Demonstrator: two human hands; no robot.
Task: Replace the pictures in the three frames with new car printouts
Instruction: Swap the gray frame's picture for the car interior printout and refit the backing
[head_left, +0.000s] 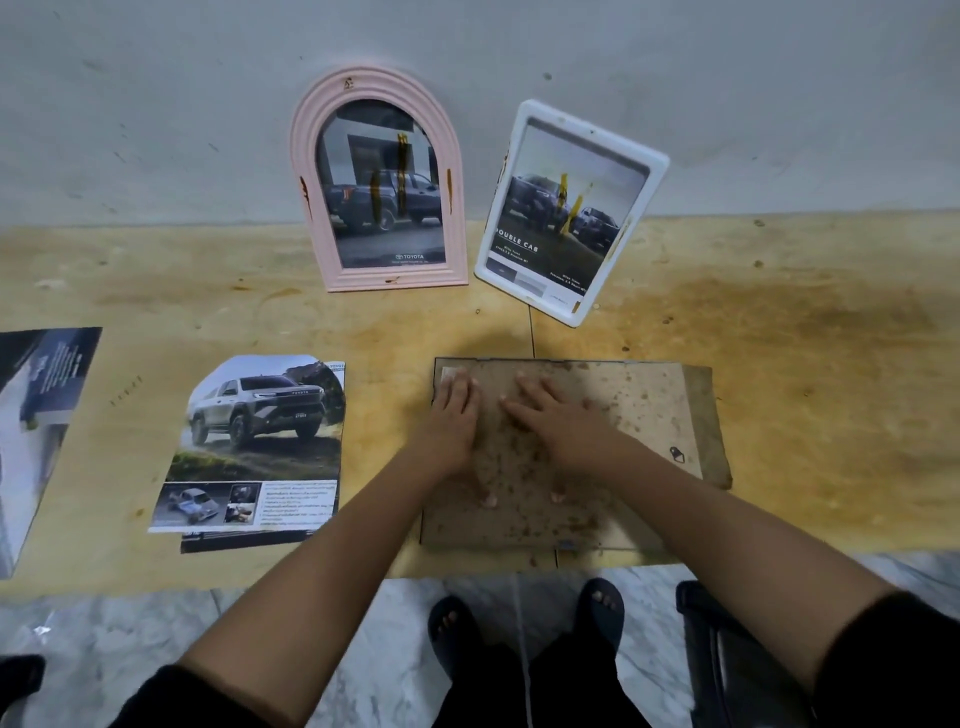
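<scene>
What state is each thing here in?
pink arched frame: upright against wall, truck picture inside
white frame: tilted against wall, picture inside
third frame: face down on table
car printout: flat on table
left hand: flat on third frame
right hand: flat on third frame

Wooden frame (649, 415) lies face-down on the tabletop (805, 364), so its front and whatever is inside are hidden. Left hand (452, 415) and right hand (561, 415) lie flat over the middle of its backing. The brochure sheet (36, 426) at far left is cut by the view's edge. The dark sheet (234, 543) under the car printout (260, 441) shows only a bottom strip. Fine print on the printout and in the white frame (654, 161) is too small to read. The dark object (727, 649) at lower right is cut off, can't tell what it is.
</scene>
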